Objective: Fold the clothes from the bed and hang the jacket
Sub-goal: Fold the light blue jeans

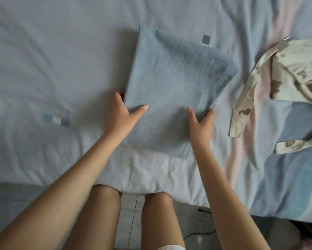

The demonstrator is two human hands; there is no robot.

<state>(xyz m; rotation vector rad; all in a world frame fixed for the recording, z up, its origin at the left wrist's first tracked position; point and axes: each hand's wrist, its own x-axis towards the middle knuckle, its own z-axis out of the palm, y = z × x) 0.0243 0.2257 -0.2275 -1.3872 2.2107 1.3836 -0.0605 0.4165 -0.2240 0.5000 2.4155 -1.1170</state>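
Plainly the folded blue-grey knit garment (169,83) is soft, light and floppy. It would probably sag and fall open unless it is carried by both side edges or from underneath. It sits mid-bed (43,51), its near end by the mattress edge and its far right corner blurred. The left hand (122,112) clasps the left edge, thumb on top and fingers tucked under; the right hand (202,120) grips the right edge likewise. Both forearms reach forward, wrists low. The camouflage jacket (286,78) lies crumpled well apart on the right.
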